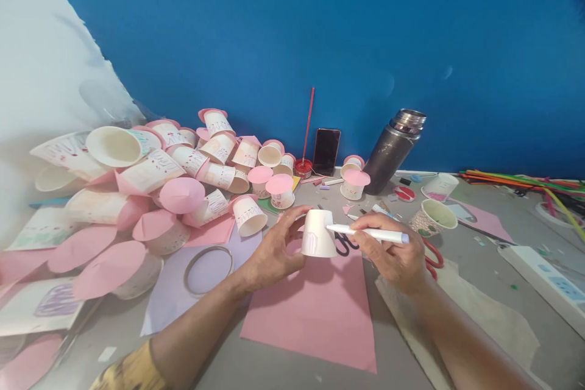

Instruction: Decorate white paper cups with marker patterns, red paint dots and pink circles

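Where the white paper cup [323, 237] was held: mid-view, mouth down, above the far part of the pink sheet [315, 323].
Cup wall: bore a purple-outlined patch toward 8 o'clock.
Left hand [274, 251]: met the cup from 9 o'clock; its grip was curled closed around the cup's side.
Right hand [400, 259]: lay at 3 o'clock; its grip was narrow, pinching the white marker [375, 234].
Marker tip: pointed to 9 o'clock and touched the cup wall.
Black-handled scissors [343, 251]: lay at 4 o'clock, just beside the cup, partly hidden.
Pink-topped cups [181, 195]: were heaped on the bench [228, 368] from 9 to 11 o'clock.
Phone [326, 152]: leaned upright at 12 o'clock.
Dark bottle [390, 155]: stood at 1 o'clock.
Power strip [543, 286]: lay at 4 o'clock, well apart.
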The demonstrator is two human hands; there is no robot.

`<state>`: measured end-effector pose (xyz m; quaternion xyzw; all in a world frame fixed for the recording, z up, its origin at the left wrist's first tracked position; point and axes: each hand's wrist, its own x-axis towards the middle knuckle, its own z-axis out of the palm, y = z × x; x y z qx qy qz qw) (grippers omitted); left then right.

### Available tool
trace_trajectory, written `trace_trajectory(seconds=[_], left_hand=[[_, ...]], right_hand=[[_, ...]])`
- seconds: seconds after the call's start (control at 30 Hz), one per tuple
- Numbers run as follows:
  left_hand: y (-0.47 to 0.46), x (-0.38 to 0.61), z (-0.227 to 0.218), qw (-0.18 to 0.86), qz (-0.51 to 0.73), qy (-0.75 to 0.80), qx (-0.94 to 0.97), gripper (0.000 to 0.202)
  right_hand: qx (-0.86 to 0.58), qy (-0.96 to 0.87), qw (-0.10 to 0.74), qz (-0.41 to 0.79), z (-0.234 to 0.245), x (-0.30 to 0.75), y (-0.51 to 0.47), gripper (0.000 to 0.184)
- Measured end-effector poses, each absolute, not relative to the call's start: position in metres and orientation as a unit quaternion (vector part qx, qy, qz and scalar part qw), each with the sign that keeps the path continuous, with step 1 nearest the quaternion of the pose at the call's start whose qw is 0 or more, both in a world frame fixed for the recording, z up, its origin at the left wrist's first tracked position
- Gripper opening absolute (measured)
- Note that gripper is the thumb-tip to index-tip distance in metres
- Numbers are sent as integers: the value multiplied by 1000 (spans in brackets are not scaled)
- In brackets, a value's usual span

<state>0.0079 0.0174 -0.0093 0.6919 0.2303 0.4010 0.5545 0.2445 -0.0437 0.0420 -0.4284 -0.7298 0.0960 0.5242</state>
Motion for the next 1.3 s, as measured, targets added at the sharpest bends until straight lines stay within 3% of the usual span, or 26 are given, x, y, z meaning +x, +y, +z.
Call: trace_trajectory(seconds=[1.3], left_hand=[[17, 8, -14, 559, 394, 223, 694, 80]], right_hand=[[-454, -711, 531, 72, 40, 244, -41, 8]])
